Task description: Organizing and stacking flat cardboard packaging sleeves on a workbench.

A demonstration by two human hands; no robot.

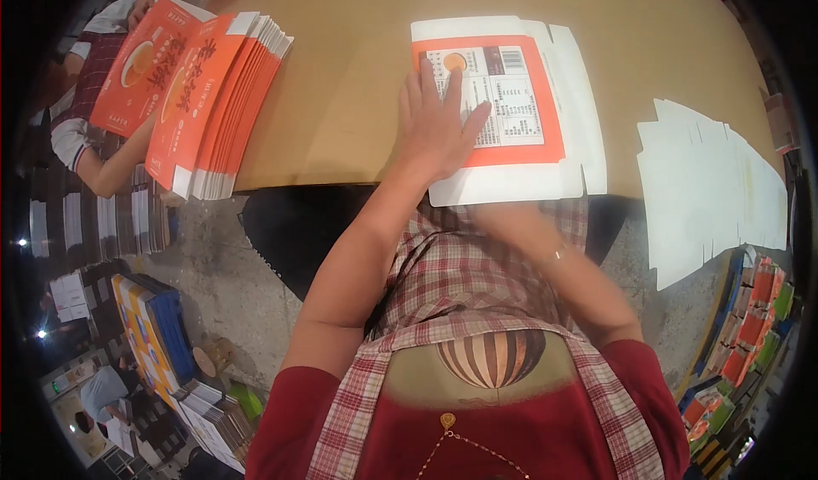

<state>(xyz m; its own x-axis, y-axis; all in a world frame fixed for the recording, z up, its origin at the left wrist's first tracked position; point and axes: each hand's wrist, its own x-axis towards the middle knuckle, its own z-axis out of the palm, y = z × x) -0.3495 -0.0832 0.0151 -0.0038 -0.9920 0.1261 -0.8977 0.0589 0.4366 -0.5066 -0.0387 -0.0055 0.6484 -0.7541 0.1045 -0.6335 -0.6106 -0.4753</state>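
A flat carton blank, orange with a white label panel and white flaps, lies on the brown table and overhangs its near edge. My left hand rests flat on the carton's left part, fingers spread over the label, holding nothing. My right forearm comes up from the lower right. My right hand is blurred at the carton's near edge and mostly hidden beneath it, so its grip is unclear.
A thick stack of orange flat cartons stands at the table's left, with another person's arm beside it. White blanks lie stacked at the right. Colourful packages fill crates lower right; more stacks sit on the floor lower left.
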